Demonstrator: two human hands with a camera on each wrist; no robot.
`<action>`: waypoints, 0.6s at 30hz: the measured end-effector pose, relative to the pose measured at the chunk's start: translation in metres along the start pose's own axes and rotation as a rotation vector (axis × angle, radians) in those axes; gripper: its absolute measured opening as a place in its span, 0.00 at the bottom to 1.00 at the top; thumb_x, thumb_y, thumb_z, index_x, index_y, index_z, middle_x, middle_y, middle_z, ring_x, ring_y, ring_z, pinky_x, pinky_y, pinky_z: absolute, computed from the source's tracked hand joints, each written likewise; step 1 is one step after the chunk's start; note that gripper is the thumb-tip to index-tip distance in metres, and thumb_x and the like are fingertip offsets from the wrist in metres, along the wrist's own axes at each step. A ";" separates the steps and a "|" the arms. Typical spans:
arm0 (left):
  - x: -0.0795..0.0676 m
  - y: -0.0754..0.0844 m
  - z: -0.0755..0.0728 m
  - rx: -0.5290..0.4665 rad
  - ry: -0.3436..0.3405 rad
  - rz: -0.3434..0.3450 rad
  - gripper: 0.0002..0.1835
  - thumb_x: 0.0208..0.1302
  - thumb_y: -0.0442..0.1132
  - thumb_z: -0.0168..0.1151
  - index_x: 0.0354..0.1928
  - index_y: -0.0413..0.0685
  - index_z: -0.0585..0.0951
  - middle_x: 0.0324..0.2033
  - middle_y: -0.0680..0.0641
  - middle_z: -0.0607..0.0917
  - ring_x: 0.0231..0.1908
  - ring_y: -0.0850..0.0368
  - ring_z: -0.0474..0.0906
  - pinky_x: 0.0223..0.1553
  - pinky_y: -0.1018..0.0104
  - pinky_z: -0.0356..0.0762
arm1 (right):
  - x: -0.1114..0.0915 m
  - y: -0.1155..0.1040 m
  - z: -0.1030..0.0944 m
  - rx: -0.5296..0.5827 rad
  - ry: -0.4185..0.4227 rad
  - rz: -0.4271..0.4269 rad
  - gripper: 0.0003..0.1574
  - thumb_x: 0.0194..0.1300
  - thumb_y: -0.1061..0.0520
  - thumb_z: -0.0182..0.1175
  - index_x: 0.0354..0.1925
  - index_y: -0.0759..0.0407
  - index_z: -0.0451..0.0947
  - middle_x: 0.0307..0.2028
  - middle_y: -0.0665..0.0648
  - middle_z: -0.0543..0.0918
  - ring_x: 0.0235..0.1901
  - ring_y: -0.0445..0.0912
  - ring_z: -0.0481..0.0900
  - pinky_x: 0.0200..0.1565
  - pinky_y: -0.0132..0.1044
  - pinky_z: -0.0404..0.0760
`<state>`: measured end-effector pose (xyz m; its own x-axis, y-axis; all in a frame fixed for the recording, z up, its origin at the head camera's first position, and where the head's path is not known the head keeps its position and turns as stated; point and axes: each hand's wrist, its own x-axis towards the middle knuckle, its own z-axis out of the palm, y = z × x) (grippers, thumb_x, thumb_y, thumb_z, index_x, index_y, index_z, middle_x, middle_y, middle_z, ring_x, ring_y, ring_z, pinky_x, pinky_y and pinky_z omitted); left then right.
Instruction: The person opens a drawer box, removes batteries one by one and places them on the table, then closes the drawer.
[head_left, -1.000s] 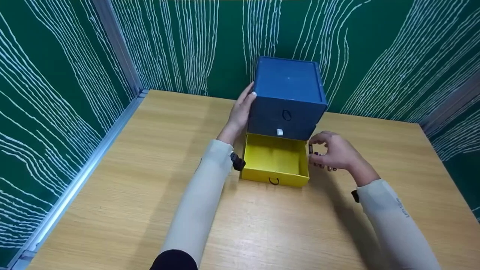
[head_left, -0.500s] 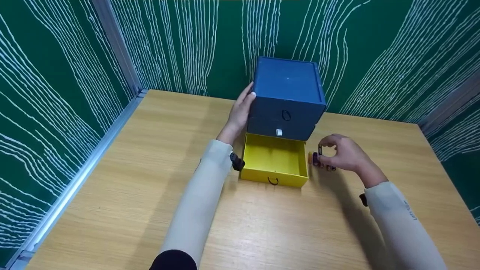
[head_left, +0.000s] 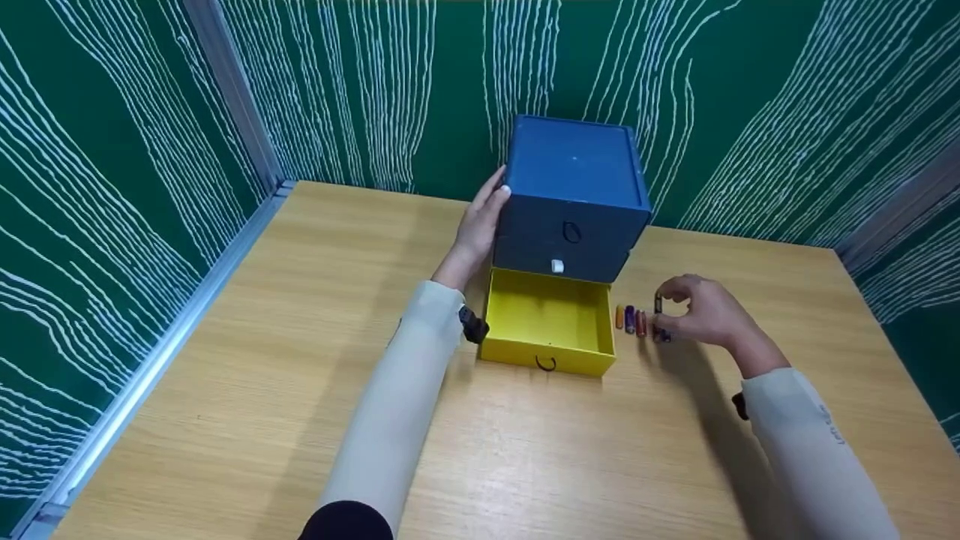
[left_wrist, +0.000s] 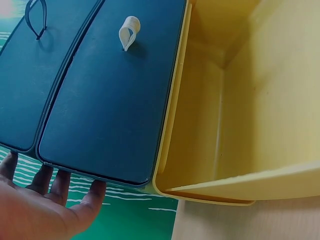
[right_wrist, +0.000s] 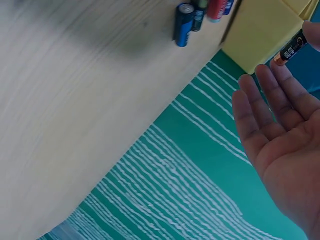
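Note:
My left hand [head_left: 476, 229] rests against the left side of the blue drawer unit [head_left: 576, 161], its fingers extended along the side in the left wrist view. The yellow bottom drawer [head_left: 547, 363] is pulled out, and nothing shows inside it. To its right, my right hand [head_left: 709, 313] pinches a black battery [right_wrist: 290, 48] with a copper end between thumb and index finger, above the table. Close by lie several batteries, among them an orange battery [head_left: 619, 316], a purple battery [head_left: 630, 319] and a red battery [head_left: 641, 323]. A blue battery [right_wrist: 184, 25] shows in the right wrist view.
The wooden table [head_left: 480, 457] extends around the unit. A green wall [head_left: 457, 90] with white lines stands directly behind, and similar panels close off both sides. The upper drawers are shut; one has a white pull tab [head_left: 557, 265], another a dark loop [head_left: 571, 232].
My right hand has moved right, away from the yellow drawer, still pinching the battery. More of the batteries on the table are uncovered. My left hand stays where it was.

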<state>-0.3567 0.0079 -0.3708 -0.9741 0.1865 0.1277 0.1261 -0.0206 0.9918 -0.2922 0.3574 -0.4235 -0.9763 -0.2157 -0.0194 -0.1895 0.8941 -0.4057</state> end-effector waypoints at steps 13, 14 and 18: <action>-0.009 0.011 0.002 0.031 -0.006 -0.003 0.27 0.63 0.58 0.36 0.65 0.69 0.52 0.66 0.60 0.52 0.64 0.58 0.50 0.62 0.51 0.49 | -0.008 0.036 0.003 0.059 -0.121 0.111 0.35 0.47 0.40 0.62 0.49 0.57 0.70 0.49 0.62 0.72 0.48 0.57 0.69 0.47 0.55 0.69; -0.009 0.010 0.002 0.028 -0.005 -0.001 0.27 0.63 0.58 0.37 0.65 0.69 0.52 0.66 0.59 0.52 0.64 0.58 0.50 0.62 0.51 0.49 | -0.009 0.038 0.003 0.061 -0.125 0.114 0.34 0.48 0.40 0.62 0.49 0.57 0.70 0.49 0.63 0.72 0.48 0.58 0.69 0.47 0.55 0.69; -0.008 0.010 0.002 0.028 -0.004 0.000 0.27 0.64 0.57 0.37 0.65 0.69 0.52 0.66 0.59 0.53 0.64 0.58 0.50 0.62 0.51 0.49 | -0.009 0.042 0.005 0.067 -0.130 0.128 0.33 0.48 0.41 0.62 0.48 0.58 0.70 0.48 0.64 0.72 0.47 0.57 0.70 0.47 0.55 0.69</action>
<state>-0.3473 0.0080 -0.3620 -0.9734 0.1899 0.1280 0.1318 0.0073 0.9913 -0.2909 0.3950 -0.4453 -0.9694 -0.1548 -0.1906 -0.0533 0.8904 -0.4520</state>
